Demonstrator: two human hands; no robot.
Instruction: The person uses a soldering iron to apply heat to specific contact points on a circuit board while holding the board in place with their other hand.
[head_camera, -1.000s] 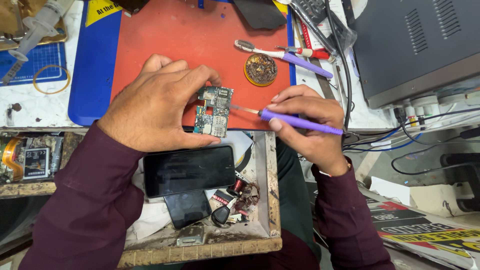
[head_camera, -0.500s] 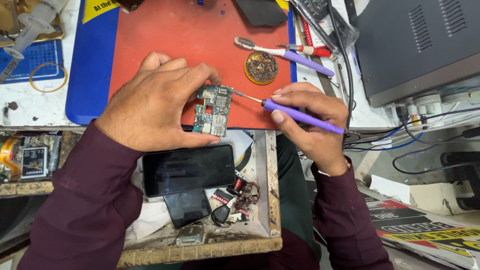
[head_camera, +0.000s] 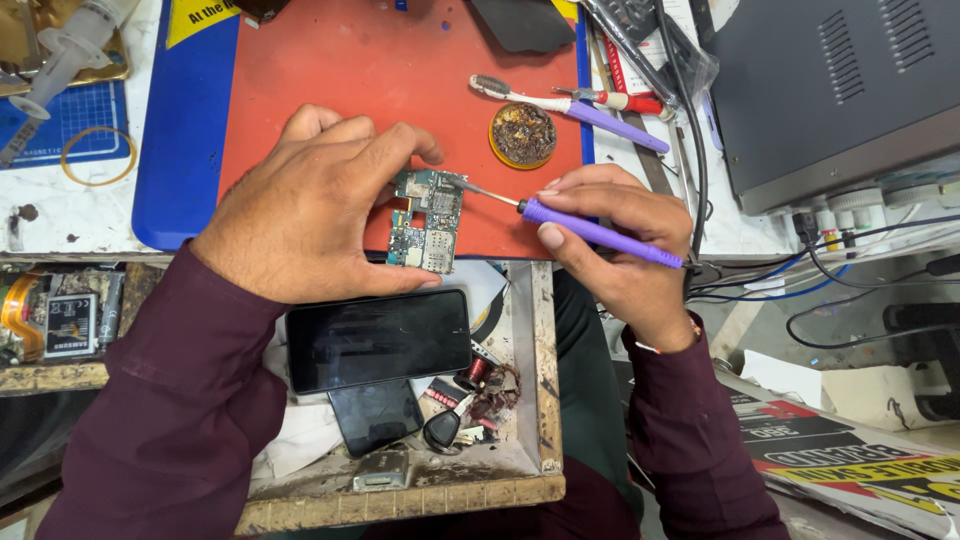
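- Left hand (head_camera: 310, 215) pins the small circuit board (head_camera: 427, 221) on the red mat (head_camera: 400, 70) at the bench edge.
- Right hand (head_camera: 620, 240) grips the purple soldering iron (head_camera: 590, 228) — its tip has moved in, now touching the board's top corner.

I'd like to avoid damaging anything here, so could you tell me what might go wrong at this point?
The purple-handled tool in the right hand has its tip on the circuit board; a slip could scratch parts. The left hand pins the board near the red mat edge, above the open drawer, so it might drop in. The left fingers lie close to the tip.
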